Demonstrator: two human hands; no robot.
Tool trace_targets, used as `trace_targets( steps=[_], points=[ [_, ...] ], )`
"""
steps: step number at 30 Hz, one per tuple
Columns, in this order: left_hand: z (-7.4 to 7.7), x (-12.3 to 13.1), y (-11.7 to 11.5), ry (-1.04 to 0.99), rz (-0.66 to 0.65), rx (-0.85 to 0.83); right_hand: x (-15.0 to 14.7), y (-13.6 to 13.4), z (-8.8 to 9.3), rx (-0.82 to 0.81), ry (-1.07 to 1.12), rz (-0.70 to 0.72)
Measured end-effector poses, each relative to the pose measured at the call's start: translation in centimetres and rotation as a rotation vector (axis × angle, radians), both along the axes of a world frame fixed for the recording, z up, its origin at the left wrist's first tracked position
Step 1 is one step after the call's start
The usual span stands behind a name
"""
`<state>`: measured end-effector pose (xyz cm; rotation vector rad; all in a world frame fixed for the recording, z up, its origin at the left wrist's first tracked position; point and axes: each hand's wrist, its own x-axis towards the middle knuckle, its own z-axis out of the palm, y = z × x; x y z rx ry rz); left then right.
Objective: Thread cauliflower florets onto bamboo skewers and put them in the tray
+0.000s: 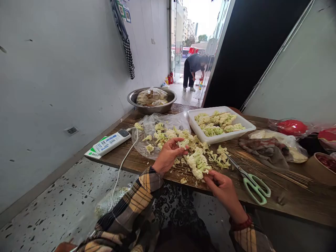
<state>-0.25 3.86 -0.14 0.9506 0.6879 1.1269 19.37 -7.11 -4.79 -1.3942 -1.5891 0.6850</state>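
My left hand (169,154) pinches a small cauliflower floret (183,143) over the wooden table. Lower right of it, my right hand (222,185) is closed at the lower end of a larger cluster of cauliflower (198,162). A thin stick seems to run by the cluster, partly hidden. Loose florets (160,134) lie on a clear plastic bag (143,123) and around my hands. Behind them, a white tray (248,126) holds skewered cauliflower. Green-handled scissors (256,187) rest right of my right hand, near bamboo skewers (291,176).
A metal basin (173,99) with bagged skewers stands at the back left. A power strip (109,142) with a cord sits on the table's left end. A cloth (267,152), bags and a bowl (319,171) crowd the right. A person (193,70) bends near the doorway.
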Motion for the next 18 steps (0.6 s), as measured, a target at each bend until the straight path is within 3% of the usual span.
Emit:
trace_targets(
  steps=[8,18],
  points=[
    [-0.8,0.1,0.8,0.041,-0.011,0.092,-0.1,0.4,-0.3,0.02,-0.064,-0.055],
    [-1.3,0.0,1.3,0.03,0.038,0.045,0.0,0.6,-0.5,0.062,-0.149,-0.077]
  ],
)
